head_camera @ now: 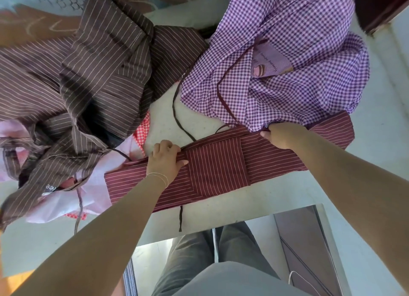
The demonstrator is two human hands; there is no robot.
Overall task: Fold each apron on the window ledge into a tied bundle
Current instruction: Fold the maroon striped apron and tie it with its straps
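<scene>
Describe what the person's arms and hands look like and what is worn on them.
Both arms are bare to as far up as the view shows, with no sleeves and no gloves. The left hand has thin, pale thread-like bracelets looped round its wrist. The right hand shows no bracelet or watch. No rings can be made out on either hand.

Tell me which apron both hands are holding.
The maroon striped apron, folded into a long band nearest the person; the brown striped and purple checked ones lie crumpled behind.

Matt striped cloth apron [221, 163] on smooth ledge [221, 200].
</scene>
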